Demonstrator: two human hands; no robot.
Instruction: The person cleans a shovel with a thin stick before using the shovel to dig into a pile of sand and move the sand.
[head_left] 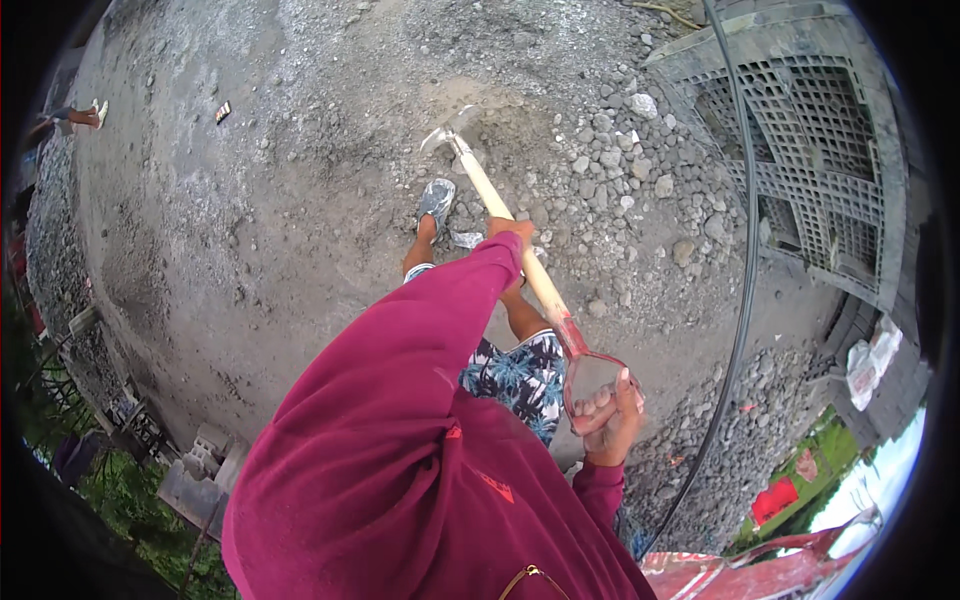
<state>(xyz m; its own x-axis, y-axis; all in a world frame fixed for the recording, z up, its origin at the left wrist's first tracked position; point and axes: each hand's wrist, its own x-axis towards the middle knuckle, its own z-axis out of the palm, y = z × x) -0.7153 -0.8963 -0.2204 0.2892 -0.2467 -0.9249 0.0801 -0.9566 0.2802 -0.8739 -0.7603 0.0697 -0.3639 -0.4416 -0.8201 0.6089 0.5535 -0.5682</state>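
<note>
A shovel (pixel 484 188) with a pale wooden shaft and a red D-shaped handle slants from the ground in front of me back toward my right side. My left hand (pixel 511 232) is wrapped round the middle of the shaft. At the near end, my right hand (pixel 612 415) is closed on the grip of the handle. The worn metal blade (pixel 448 135) is down at the grey, gravelly ground, and part of it blends into the soil. Just left of the shaft is my foot in a grey slipper (pixel 436 200).
Loose stones (pixel 640 160) lie right of the shovel. Farther right, a grid-patterned screen (pixel 810 150) stands behind a dark cable (pixel 748 200). A white sack (pixel 872 362) rests beyond it. Concrete blocks (pixel 205 460) are at lower left. Another person's legs (pixel 85 116) show at the far left.
</note>
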